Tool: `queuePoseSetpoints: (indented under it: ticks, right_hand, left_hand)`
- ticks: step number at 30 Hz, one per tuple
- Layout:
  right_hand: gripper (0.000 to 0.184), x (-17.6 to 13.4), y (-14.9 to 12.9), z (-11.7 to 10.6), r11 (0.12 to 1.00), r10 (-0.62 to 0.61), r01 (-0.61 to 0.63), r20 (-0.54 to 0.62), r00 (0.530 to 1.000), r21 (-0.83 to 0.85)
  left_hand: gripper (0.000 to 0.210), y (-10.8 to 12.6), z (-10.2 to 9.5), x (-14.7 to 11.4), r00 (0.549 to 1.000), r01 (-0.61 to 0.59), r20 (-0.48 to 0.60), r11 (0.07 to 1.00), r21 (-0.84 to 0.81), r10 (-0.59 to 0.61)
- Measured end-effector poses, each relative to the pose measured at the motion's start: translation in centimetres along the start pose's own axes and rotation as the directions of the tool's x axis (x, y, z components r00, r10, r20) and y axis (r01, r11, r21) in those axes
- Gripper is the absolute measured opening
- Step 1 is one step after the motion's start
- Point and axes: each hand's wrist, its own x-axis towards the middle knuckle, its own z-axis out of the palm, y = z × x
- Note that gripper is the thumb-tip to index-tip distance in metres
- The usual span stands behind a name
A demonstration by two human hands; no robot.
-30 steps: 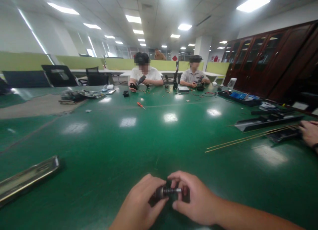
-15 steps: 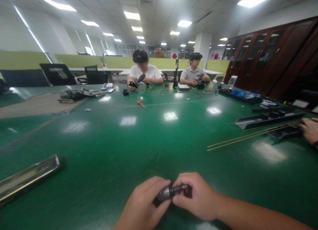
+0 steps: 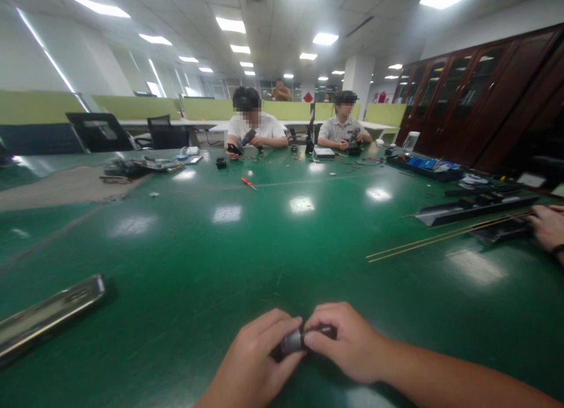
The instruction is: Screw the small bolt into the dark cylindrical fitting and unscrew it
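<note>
Low in the view, a dark cylindrical metal part (image 3: 291,341) is held just above the green table. My left hand (image 3: 258,352) is closed round its thick body, thumb below and fingers above. My right hand (image 3: 350,340) pinches the part's thinner shaft end, with thumb and fingers close against the body. Those fingers hide most of the shaft, and only its dark tip shows by the right palm. The two hands nearly touch at the fingertips.
A shiny phone-like case (image 3: 53,314) lies at the left. An orange screwdriver (image 3: 248,183) is farther back. At the right, another person's hand (image 3: 549,226) is by long thin rods (image 3: 440,239) and a metal channel (image 3: 467,209). Two people sit across the table.
My right thumb and fingers have moved left along the shaft to the body, covering the ridged section that showed before. My left hand keeps its hold.
</note>
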Motion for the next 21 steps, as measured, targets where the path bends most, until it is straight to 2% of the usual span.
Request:
queuePoseSetpoints:
  ticks: [7, 12, 17, 21]
  right_hand:
    - [0.021, 0.1, -0.1, 0.0, 1.0, -0.007, 0.007, 0.002, 1.0, -0.022]
    - [0.018, 0.1, -0.3, -0.2, 1.0, 0.0, 0.0, 0.004, 1.0, -0.014]
    - [0.02, 0.1, -0.4, -0.3, 1.0, 0.01, -0.01, 0.0, 1.0, -0.012]
    - [0.022, 0.1, -0.6, -0.4, 1.0, -0.001, 0.001, 0.007, 1.0, -0.027]
  left_hand:
    - [0.036, -0.1, -0.1, -0.2, 0.999, 0.051, 0.018, 0.999, -0.007, -0.05]
    - [0.051, -0.1, -0.3, -0.4, 0.992, 0.099, -0.086, 0.992, 0.078, -0.092]
    - [0.027, 0.3, -0.8, 0.0, 0.99, 0.138, -0.03, 0.989, 0.05, -0.137]
    - [0.022, 0.5, -1.1, 0.2, 0.992, 0.128, -0.012, 0.991, 0.034, -0.127]
